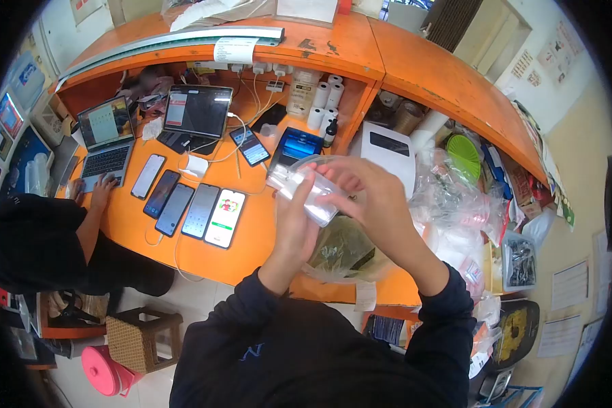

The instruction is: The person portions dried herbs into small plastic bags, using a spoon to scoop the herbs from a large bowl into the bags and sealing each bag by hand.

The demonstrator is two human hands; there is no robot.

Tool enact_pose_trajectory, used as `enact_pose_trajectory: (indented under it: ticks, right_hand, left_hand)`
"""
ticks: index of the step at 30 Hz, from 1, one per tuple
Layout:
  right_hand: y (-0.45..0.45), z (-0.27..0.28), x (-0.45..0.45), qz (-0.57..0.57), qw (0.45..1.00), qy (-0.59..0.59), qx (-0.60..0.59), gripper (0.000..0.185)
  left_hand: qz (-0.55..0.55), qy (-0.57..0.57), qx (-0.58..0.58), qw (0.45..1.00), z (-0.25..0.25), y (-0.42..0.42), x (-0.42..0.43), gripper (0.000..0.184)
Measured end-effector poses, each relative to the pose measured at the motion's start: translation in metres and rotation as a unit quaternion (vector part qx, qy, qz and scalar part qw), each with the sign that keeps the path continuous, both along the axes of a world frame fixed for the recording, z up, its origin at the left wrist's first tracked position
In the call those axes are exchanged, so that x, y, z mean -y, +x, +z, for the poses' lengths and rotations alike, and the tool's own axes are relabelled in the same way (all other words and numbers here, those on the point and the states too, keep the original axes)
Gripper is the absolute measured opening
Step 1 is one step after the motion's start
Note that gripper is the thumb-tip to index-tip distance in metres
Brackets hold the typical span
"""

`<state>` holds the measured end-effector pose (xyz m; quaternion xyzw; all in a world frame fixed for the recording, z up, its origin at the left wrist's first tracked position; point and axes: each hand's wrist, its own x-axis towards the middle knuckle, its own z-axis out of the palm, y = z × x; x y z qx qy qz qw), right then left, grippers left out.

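Note:
My left hand (294, 228) is closed around a shiny, clear plastic bundle (314, 204), its thumb along the near side. What the bundle contains cannot be made out. From the other side my right hand (370, 194) grips the plastic, with thumb and fingers bent against it. Both hands are raised above the counter. Below them a clear plastic bag (340, 248) with something dark inside stands at the counter's front edge. A blue-screened device (298, 144) sits just behind my hands, beside a white box-shaped machine (385, 155).
Several phones (200, 211) lie on the orange counter (245, 262) to the left. Behind them stands a tablet (197, 111) with trailing cables. At far left a person's hand (103, 190) rests on a laptop (107, 139). Plastic packaging (449, 204) piles up right; a wicker stool (143, 340) stands below.

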<state>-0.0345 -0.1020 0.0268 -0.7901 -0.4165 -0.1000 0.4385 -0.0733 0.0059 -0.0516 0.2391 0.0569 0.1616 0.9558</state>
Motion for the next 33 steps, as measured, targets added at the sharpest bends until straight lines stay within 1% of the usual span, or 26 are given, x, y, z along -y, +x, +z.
enact_pose_trajectory:
  ticks: [1,4,7,10,13,16,19,22,25,28,31,33]
  right_hand:
    - [-0.003,0.001,0.0,0.016,1.0,-0.001,-0.016,0.021]
    - [0.005,-0.01,0.004,0.002,0.998,-0.046,-0.032,0.022]
    - [0.013,-0.012,0.009,0.011,0.994,-0.037,-0.106,0.015]
    - [0.012,-0.003,0.01,-0.032,0.993,-0.052,-0.102,0.009]
    - [0.012,0.0,0.009,-0.022,1.0,-0.02,-0.007,0.011]
    - [0.006,-0.002,0.004,-0.014,1.0,0.016,-0.015,0.013]
    - [-0.002,0.001,0.001,0.001,0.999,-0.016,-0.041,0.016]
    - [0.002,0.0,0.001,0.011,0.987,-0.098,-0.124,0.016]
    - [0.0,-0.004,-0.001,0.011,0.996,-0.052,-0.078,0.014]
    - [-0.002,-0.005,0.0,0.001,0.999,-0.044,0.001,0.011]
    - [-0.001,-0.005,0.0,0.003,0.998,0.027,-0.064,0.008]
    - [0.009,0.002,0.003,0.004,0.987,0.074,-0.142,0.008]
  left_hand:
    - [-0.001,0.008,0.001,1.0,-0.001,0.001,0.001,0.036]
    - [-0.028,0.019,0.014,0.999,0.007,-0.002,0.004,0.035]
    - [-0.026,0.043,0.01,0.999,0.008,-0.005,0.003,0.032]
    - [-0.03,0.066,0.014,0.997,0.008,-0.007,0.001,0.031]
    - [-0.018,0.086,0.011,0.996,0.008,-0.011,-0.003,0.029]
    - [0.002,0.098,0.008,0.995,0.004,-0.013,-0.004,0.026]
    - [0.006,0.1,0.007,0.995,-0.002,-0.013,-0.006,0.021]
    - [0.019,0.077,-0.002,0.997,-0.005,-0.012,-0.007,0.018]
    - [0.034,0.083,-0.002,0.996,-0.007,-0.012,-0.009,0.019]
    - [0.049,0.101,0.004,0.994,-0.002,-0.014,-0.011,0.02]
    - [0.006,0.105,-0.003,0.994,0.001,-0.018,-0.014,0.021]
    - [0.006,0.067,-0.027,0.997,0.014,-0.02,-0.012,0.02]
